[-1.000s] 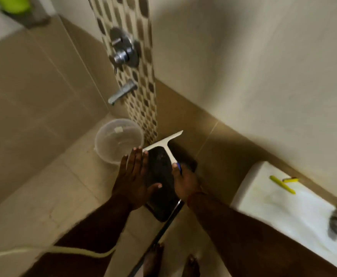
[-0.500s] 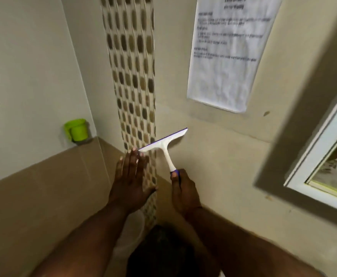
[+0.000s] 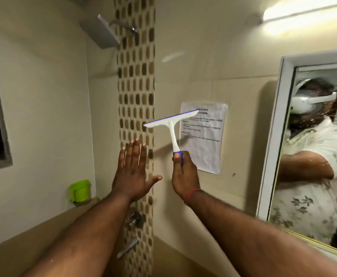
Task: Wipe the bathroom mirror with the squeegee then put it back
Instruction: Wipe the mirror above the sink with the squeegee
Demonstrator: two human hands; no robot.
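Squeegee (image 3: pixel 172 127): lifted from down by the floor bucket a second ago to chest height, blade up, in front of the wall notice (image 3: pixel 203 136).
Right hand (image 3: pixel 184 174): clenched round the blue handle end.
Left hand (image 3: pixel 132 172): flat, fingers spread, grasping nothing, at 9 o'clock of the squeegee.
Mirror (image 3: pixel 321 156): now in view at 3 o'clock, spattered, not yet touched.
Meaning: fetching looks done; wiping comes next.

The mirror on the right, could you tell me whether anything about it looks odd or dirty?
Yes: the mirror glass is covered in whitish spatter and streaks, thickest across its upper half. The squeegee, gripped in the right hand, is not yet touching it.
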